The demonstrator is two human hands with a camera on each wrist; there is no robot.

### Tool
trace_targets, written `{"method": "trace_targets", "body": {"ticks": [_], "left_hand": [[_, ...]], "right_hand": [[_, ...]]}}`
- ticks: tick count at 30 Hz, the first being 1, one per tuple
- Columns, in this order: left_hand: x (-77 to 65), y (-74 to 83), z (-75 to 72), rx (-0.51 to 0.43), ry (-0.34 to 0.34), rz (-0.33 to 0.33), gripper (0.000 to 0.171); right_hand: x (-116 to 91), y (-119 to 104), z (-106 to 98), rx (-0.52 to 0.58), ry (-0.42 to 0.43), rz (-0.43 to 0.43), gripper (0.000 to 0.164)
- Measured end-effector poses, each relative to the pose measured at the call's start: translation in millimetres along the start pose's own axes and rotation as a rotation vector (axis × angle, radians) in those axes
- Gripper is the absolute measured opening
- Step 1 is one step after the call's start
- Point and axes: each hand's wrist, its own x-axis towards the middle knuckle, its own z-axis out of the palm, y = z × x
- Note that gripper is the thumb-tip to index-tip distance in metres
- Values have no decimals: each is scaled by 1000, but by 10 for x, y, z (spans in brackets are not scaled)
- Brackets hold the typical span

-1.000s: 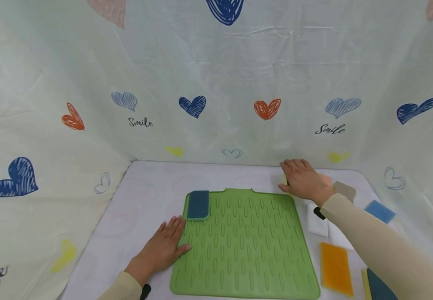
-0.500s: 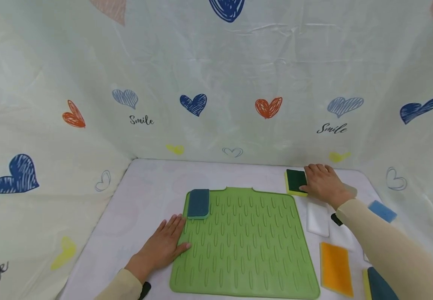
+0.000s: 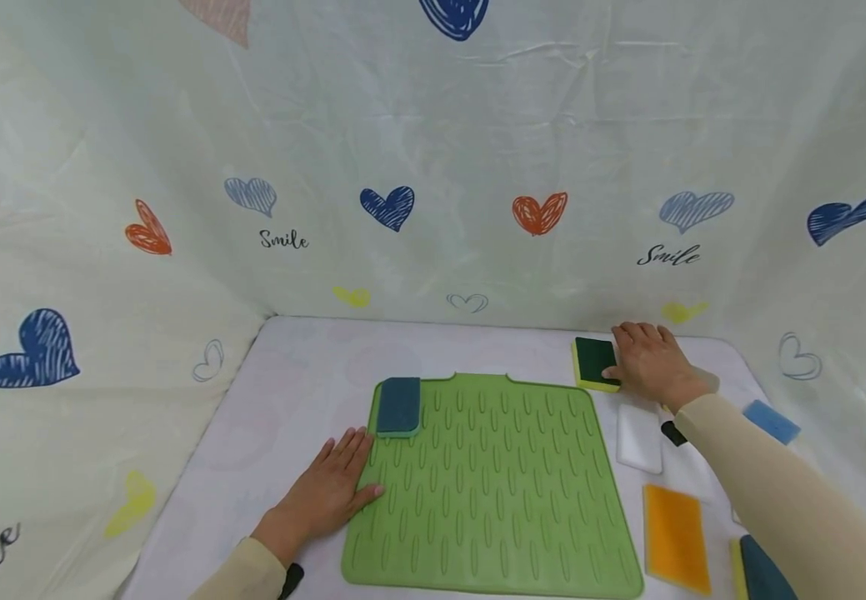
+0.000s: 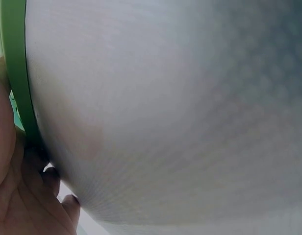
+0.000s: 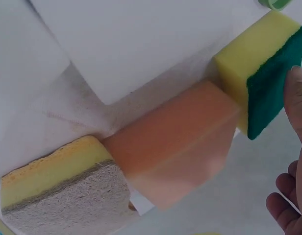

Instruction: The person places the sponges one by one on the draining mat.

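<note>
My left hand (image 3: pixel 327 492) rests with straight fingers at the left edge of a green ribbed mat (image 3: pixel 493 500), its thumb lying over the rim. A dark blue scrub sponge (image 3: pixel 398 406) lies on the mat's back left corner. At the back right, my right hand (image 3: pixel 653 367) hovers with loosely extended fingers, the thumb overlapping the green face of a yellow-and-green scrub sponge (image 3: pixel 593 362). The right wrist view shows a peach sponge (image 5: pixel 175 137) beside that sponge, hidden under the hand in the head view. A grey-faced sponge (image 5: pixel 67 200) follows along the same row.
Right of the mat lie a white sponge (image 3: pixel 638 440) and an orange sponge (image 3: pixel 676 537). Further right are a light blue sponge (image 3: pixel 772 421) and a dark blue-and-yellow sponge (image 3: pixel 766 571), partly behind the right sleeve. A heart-printed curtain (image 3: pixel 463 150) closes off the table's back.
My right hand has shifted right from over the yellow-and-green scrub sponge, uncovering it and covering the peach sponge. My left hand stays at the mat's edge.
</note>
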Motion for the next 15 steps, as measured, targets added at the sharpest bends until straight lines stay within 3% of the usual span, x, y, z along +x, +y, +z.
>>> {"method": "trace_targets", "body": {"ticks": [5, 10, 15], "left_hand": [[8, -3, 16, 5, 5, 0, 83], [8, 0, 15, 7, 12, 13, 83], [6, 2, 11, 15, 8, 8, 82]], "right_hand": [[-4, 24, 37, -16, 35, 19, 86], [13, 41, 69, 33, 18, 42, 95], [21, 51, 64, 58, -28, -2, 98]]}}
